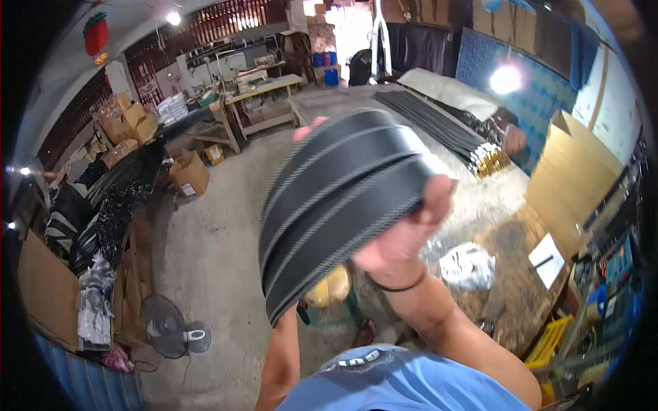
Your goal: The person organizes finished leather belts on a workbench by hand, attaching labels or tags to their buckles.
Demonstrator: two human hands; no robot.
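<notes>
Two black belts (336,185) with pale stitching along their edges are held up in front of me, side by side and bent into a curve. My right hand (404,236) grips them at the right, thumb over the near edge. Behind the belts is my left hand (310,129); only some fingers show past the top edge, and its forearm rises from below. On the worktable (507,301) at the right, a bundle of long black belts (432,127) ends in gold-coloured buckles (490,161). A clear plastic bag (467,266) with white and dark contents lies closer.
A white card (547,260) and a tall cardboard sheet (572,171) are at the table's right. A fan (164,325) stands on the floor at left, near a cardboard box (188,173) and piled black material (113,205). Farther back is a workbench (264,89).
</notes>
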